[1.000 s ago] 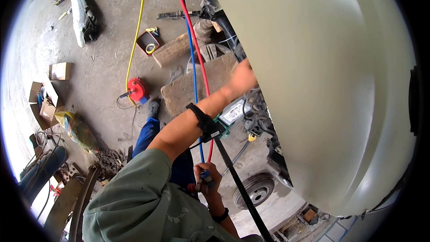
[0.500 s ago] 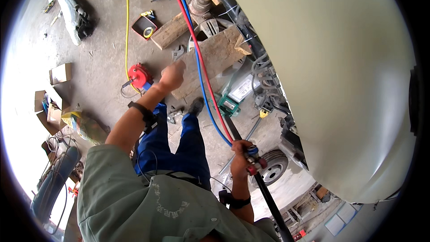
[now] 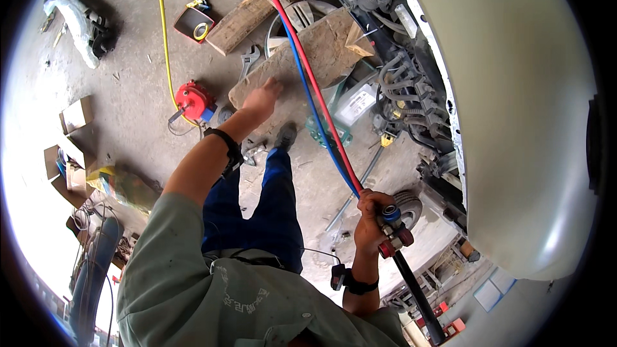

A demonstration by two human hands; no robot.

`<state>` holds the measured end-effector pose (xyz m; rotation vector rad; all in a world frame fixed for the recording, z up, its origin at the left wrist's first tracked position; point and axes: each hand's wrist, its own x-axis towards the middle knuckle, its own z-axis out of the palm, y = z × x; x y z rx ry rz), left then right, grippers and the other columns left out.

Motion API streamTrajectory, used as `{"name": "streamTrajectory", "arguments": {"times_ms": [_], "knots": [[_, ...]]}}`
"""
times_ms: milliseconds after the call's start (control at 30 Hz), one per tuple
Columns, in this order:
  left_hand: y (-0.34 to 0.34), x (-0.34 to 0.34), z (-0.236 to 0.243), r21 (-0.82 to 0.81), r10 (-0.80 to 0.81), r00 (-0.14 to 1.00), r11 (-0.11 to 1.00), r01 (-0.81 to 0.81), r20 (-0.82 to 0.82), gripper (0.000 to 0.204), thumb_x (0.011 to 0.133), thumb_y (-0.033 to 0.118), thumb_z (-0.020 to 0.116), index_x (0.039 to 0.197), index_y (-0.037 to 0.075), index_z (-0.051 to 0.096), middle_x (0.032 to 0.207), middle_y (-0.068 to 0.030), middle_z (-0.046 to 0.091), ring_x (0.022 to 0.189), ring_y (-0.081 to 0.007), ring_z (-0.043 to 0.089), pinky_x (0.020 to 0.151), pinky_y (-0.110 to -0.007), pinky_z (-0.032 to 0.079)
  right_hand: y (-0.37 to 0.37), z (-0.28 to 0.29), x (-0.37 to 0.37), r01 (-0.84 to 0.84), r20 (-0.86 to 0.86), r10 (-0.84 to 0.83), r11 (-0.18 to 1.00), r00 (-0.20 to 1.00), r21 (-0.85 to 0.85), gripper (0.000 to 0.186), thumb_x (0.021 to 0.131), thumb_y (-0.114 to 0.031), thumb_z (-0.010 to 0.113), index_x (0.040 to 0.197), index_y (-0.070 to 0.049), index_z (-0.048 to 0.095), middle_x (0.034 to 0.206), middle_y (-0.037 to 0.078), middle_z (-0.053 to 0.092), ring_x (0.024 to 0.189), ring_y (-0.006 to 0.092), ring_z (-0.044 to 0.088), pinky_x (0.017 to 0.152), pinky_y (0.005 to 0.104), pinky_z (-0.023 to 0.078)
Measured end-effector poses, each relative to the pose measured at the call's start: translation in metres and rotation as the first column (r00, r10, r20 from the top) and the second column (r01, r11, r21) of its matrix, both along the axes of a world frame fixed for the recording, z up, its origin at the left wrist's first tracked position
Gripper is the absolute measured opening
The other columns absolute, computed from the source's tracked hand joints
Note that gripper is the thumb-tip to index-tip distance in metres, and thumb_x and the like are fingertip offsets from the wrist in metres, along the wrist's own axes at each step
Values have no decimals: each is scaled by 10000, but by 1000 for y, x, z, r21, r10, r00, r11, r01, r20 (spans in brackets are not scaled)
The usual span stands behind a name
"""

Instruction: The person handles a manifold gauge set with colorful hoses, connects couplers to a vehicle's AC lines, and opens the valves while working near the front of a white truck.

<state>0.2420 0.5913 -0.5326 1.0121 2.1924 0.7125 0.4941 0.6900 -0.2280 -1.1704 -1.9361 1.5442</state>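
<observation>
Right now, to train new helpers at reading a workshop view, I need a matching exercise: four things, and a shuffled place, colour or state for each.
Column one
1. right hand
2. left hand
3. adjustable wrench
4. reel

Column two
A. red, with a yellow line running to it
B. gripping the red hose and blue hose
C. in front of the thick wooden board, holding neither hose
D. grey metal, lying beside the board

Pairs: 1-B; 2-C; 3-D; 4-A
</observation>
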Motion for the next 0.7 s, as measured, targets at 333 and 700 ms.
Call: {"name": "streamTrajectory", "arguments": {"times_ms": [333,700], "knots": [[-22,-5,10,47,165,985,985,-168,60,481,770,47,706,1218,79,535,1190,-167,542,1055,-408,594,851,-457,520,11,-9,-5,-60,-67,58,998,996,-17,169,941,-138,630,1006,-18,531,802,75,551,770,177,515,863,380,447],[-29,7,263,269,-30,748,942,-201,663,344,843,72,582,585,43,357,526,17,313,518,-55,323,463,-303,278,64,-58,10,-234,-46,241,965,970,114,188,867,-103,724,1005,-10,636,1025,156,664,925,226,629,846,336,505]]}}
